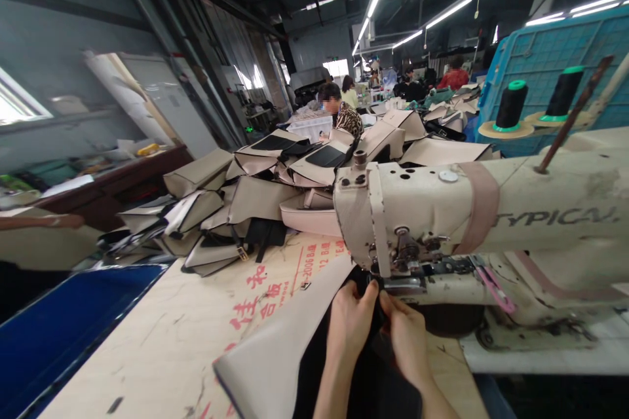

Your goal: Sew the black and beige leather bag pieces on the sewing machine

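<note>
A beige and black bag piece (280, 340) lies over the plywood table, its edge under the needle area of the sewing machine (417, 203). My left hand (351, 314) is closed on the black part of the piece, just below the machine's head. Close beside it on the right, my right hand (403, 330) pinches the same piece, fingers near the machine's narrow arm. The fingertips of both hands almost meet. The needle itself and the exact spot under it are too small to make out.
Several beige bags (255, 200) are heaped behind the plywood table (162, 340). A blue bin (73, 321) stands at the left, near another person's arm (44, 221). Black thread spools (510, 106) and a blue crate (535, 52) are at the right. Other people sit farther back.
</note>
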{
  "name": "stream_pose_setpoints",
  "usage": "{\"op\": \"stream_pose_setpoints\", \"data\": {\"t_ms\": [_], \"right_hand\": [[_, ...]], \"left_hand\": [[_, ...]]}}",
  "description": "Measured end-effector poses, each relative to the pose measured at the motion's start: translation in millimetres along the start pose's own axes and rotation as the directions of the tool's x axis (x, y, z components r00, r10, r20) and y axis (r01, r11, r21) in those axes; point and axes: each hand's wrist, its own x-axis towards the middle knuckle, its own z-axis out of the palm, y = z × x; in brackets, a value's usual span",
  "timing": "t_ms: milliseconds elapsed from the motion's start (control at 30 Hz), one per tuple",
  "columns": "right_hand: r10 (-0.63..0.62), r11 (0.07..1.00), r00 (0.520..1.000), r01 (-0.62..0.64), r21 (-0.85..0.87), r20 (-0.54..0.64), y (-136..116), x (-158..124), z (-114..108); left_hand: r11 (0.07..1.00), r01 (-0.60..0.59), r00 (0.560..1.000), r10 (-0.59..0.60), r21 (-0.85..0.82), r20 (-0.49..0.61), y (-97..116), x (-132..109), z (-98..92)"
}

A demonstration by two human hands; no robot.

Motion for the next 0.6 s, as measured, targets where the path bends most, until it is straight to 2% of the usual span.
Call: {"op": "stream_pose_setpoints", "data": {"t_ms": [400, 600], "right_hand": [[0.01, 0.997, 1.0, -0.01, 0.07, -0.004, -10.2, -3.1, 4.9], [-0.007, 1.0, 1.0, 0.007, 0.009, -0.007, -10.4, -4.0, 3.7]], "left_hand": [[0.999, -0.033, 0.998, 0.035, 0.037, -0.045, 0.8, 0.8, -0.8], [0.999, -0.045, 0.997, 0.045, 0.003, -0.066, -0.2, -0.7, -0.7]]}}
